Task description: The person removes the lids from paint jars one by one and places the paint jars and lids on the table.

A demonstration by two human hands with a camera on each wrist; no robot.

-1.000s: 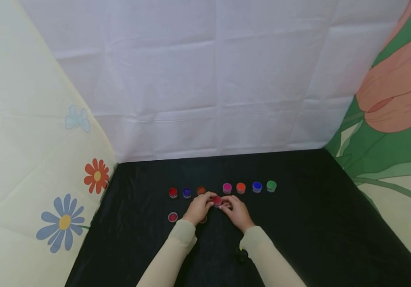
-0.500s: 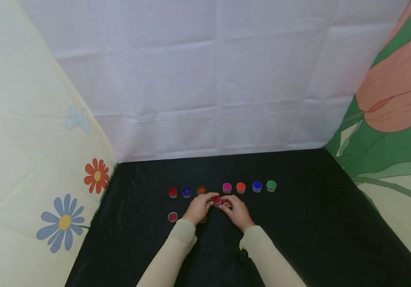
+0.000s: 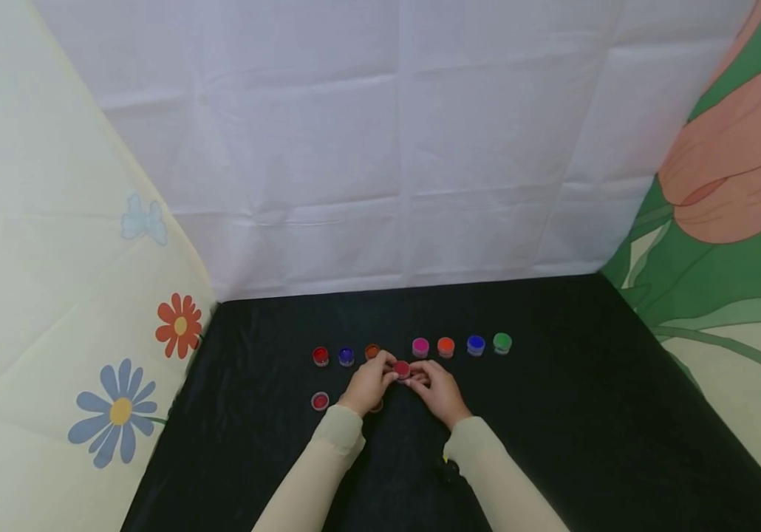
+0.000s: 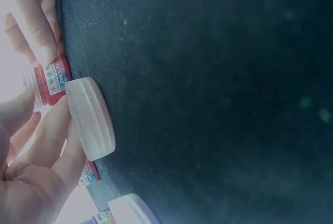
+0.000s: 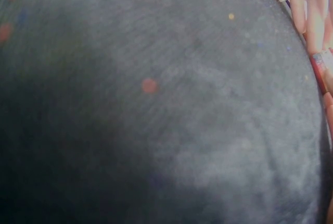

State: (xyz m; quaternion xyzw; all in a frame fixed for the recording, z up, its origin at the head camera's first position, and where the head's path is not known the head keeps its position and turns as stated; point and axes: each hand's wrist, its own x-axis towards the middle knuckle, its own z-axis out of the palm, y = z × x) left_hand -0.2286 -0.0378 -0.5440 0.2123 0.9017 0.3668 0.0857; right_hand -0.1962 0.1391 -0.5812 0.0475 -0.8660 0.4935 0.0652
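A small red paint pot point(image 3: 402, 370) stands on the black cloth between my two hands. My left hand point(image 3: 367, 386) grips its left side with thumb and fingers. From the right, my right hand point(image 3: 442, 393) holds the same pot by its side. The left wrist view shows the pot's labelled red body point(image 4: 52, 81), with fingers of both hands around it. Close to the left fingers lies a whitish ribbed lid point(image 4: 91, 120). In the right wrist view only the fingers point(image 5: 315, 21) and a sliver of red pot show, at the right edge.
Behind the left hand stand red point(image 3: 321, 357), blue point(image 3: 346, 357) and orange-brown point(image 3: 372, 352) pots. Pink point(image 3: 420, 348), orange point(image 3: 445, 347), blue point(image 3: 476, 345) and green point(image 3: 502, 343) pots stand to the right. A red-centred lid point(image 3: 320, 401) lies nearer, at left.
The left fingertips have shifted slightly back from the pot's far edge, and the pot has moved very little. The right hand keeps its place.
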